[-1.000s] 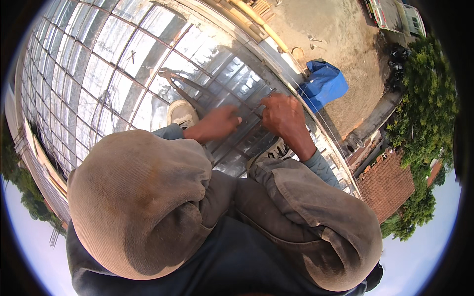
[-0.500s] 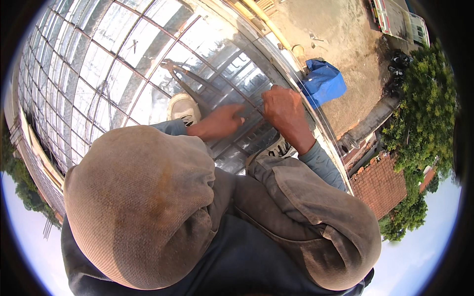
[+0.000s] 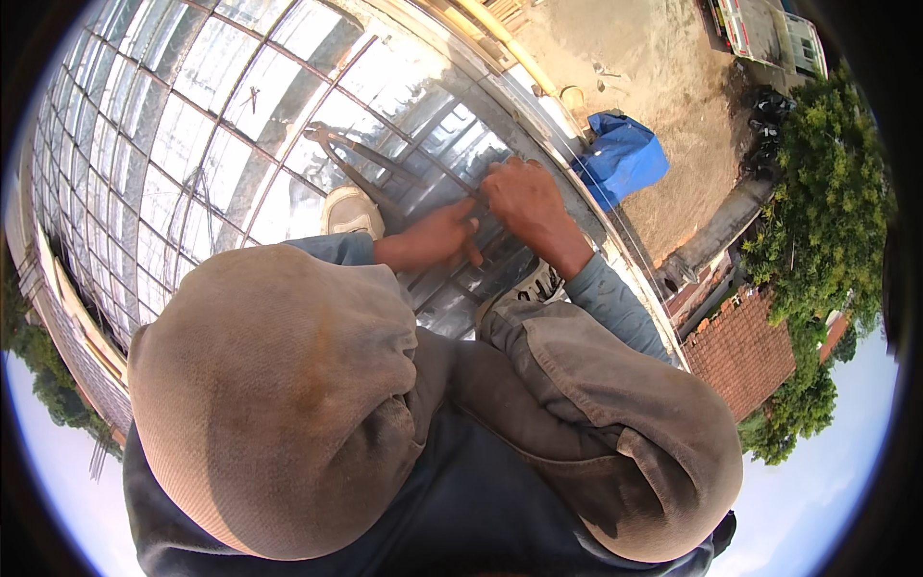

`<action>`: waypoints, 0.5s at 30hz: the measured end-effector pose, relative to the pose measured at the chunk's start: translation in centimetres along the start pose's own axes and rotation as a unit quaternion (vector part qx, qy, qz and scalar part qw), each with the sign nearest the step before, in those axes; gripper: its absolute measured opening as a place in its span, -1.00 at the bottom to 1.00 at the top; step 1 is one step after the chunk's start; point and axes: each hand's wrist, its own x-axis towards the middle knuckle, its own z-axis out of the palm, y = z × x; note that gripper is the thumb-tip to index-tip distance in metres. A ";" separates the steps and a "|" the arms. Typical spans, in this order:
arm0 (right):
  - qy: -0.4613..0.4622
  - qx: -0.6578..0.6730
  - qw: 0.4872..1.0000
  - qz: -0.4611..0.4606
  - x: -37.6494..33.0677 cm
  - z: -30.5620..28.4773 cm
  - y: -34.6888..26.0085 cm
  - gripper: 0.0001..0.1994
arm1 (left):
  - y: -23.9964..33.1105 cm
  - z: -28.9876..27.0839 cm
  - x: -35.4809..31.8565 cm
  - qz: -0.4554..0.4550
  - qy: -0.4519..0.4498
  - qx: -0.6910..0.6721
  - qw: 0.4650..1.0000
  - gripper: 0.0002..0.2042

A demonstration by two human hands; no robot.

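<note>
Below me a grid of steel reinforcing bars (image 3: 332, 88) lies over shiny metal sheeting (image 3: 385, 67). My right hand (image 3: 529, 197) is closed in a pinch at a bar near the sheeting's right side; whatever is between its fingertips is hidden. Just left of it, my left hand (image 3: 437, 238) has its index finger stretched toward the right fingertips and its other fingers apart, with nothing visible in it. A pair of long-handled pincers (image 3: 365, 154) rests with its handles spread on the mesh, beyond my left shoe (image 3: 351, 212). My right shoe (image 3: 538, 284) is under my right wrist.
A thin piece of wire (image 3: 252, 99) lies on the sheeting at left. The right edge drops to ground below, with a blue tarp (image 3: 625, 159), a truck (image 3: 764, 38), trees (image 3: 817, 202) and a tiled roof (image 3: 740, 351). A yellow pole (image 3: 510, 43) runs along the far edge.
My right hand has moved left, and my left hand has shifted slightly right, so the two now almost meet at the bar. The pincers stay on the mesh.
</note>
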 end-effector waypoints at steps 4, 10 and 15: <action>0.001 0.007 0.999 -0.033 0.3 -0.8 -0.1 -0.87 | -1.5 0.1 1.1 -0.034 0.042 -0.075 0.996 -0.58; 0.088 0.025 0.995 -0.046 -0.7 -3.2 1.1 -0.93 | -0.9 0.8 2.7 0.005 0.126 0.001 0.992 -0.71; 0.220 0.156 0.931 0.248 -5.1 -4.9 -1.4 -0.76 | -1.2 0.6 2.9 0.044 0.150 0.058 0.986 -0.71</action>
